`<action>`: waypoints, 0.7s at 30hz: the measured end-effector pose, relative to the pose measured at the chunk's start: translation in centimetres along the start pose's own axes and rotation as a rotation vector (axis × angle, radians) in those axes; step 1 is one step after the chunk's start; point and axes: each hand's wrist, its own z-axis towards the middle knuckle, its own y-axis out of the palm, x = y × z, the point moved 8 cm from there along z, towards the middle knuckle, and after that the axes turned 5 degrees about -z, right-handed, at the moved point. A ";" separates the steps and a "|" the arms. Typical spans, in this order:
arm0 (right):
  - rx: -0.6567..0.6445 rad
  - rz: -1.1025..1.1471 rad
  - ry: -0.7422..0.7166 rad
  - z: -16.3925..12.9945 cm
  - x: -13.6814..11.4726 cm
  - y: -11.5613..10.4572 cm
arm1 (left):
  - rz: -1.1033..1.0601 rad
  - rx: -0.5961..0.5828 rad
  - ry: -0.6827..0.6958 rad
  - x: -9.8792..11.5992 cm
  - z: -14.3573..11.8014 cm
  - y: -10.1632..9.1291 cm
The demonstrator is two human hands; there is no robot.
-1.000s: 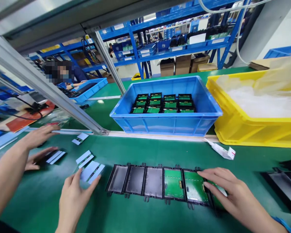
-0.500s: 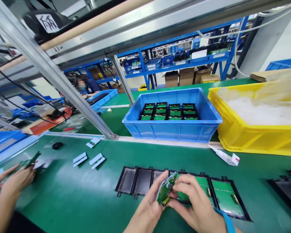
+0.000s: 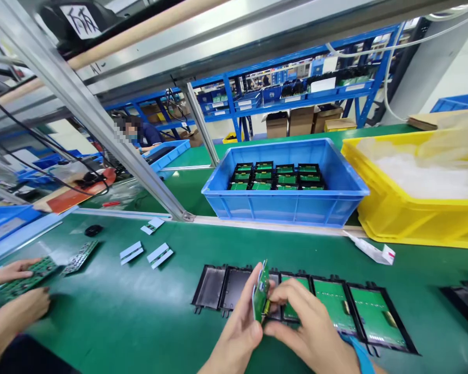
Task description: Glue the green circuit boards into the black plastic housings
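Both hands pinch one small green circuit board upright, left hand and right hand clamped on it, above row of black plastic trays.

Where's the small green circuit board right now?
Low centre of the head view, the circuit board stands on edge between left hand and right hand, above the black trays.

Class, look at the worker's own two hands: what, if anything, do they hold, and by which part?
Both hands hold one green circuit board on edge: the left hand grips its near face and lower edge, the right hand pinches its lower far side.
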 end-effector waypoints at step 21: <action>-0.222 -0.530 -0.057 -0.3 3.8 2.1 | 1.340 -0.251 0.165 1.1 3.5 -5.8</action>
